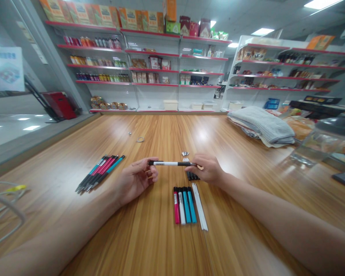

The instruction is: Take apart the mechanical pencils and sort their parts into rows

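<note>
Both my hands hold one white pen with black ends (169, 163) level above the wooden table (149, 237). My left hand (136, 178) pinches its left end with curled fingers. My right hand (207, 168) grips its right end. Just below the pen lie a few pen barrels, red, white and blue (184, 205), next to thin white refills (199, 206). Small black pen parts (192, 176) and metal tips (185, 154) lie by my right hand.
A bundle of assembled pens (100, 173) lies to the left. Small metal springs (140, 139) sit farther back. Folded striped cloth (261, 124) and a clear container (324, 143) are at the right. White cables (5, 207) lie at the left edge. Stocked shelves (149, 65) stand behind.
</note>
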Motion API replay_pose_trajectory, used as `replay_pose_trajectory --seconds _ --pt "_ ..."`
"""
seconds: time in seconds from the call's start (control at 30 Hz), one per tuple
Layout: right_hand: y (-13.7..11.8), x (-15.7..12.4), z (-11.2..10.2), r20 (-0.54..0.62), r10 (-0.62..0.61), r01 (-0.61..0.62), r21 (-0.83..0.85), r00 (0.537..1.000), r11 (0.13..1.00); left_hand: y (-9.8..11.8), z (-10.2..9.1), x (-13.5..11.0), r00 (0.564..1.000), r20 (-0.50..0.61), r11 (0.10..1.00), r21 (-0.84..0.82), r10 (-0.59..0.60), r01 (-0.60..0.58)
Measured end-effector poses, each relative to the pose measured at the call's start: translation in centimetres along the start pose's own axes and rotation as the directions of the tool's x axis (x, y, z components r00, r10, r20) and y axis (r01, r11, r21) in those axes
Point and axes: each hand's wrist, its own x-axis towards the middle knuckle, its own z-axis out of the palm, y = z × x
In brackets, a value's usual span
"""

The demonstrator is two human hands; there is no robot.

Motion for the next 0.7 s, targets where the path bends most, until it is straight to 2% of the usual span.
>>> replay_pose_trajectory --seconds 0.1,0.2,0.3,0.4,0.57,0.7 --pt "0.0 -0.1 -0.1 0.003 0.019 -0.020 0.017 1.000 1.000 -0.2 0.0 0.0 0.999 -0.005 0.995 0.085 0.044 -0.043" --pt "-0.1 -0.1 -0.3 0.044 0.015 -0.017 0.042 0.999 0.999 -0.7 0.2 -0.1 0.980 -0.041 0.927 0.335 0.195 -0.171" --pt "-0.1 -0.2 -0.4 0.117 0.034 -0.040 0.048 0.993 0.998 -1.2 0.7 -0.4 0.937 -0.050 0.707 0.670 0.345 -0.225" --pt "0.0 -0.3 -0.4 0.196 0.069 -0.078 0.037 0.978 0.996 -1.2 1.3 -0.8 0.905 0.014 0.468 0.852 0.426 -0.234" --pt "0.1 -0.4 -0.5 0.252 0.092 -0.099 0.014 0.963 0.995 -1.0 1.4 -1.2 0.848 0.206 0.078 0.957 0.489 -0.278" --pt "0.1 -0.5 -0.5 0.252 0.102 -0.104 -0.004 0.962 0.995 -0.8 1.0 -0.9 0.806 0.374 -0.120 0.925 0.458 -0.361"
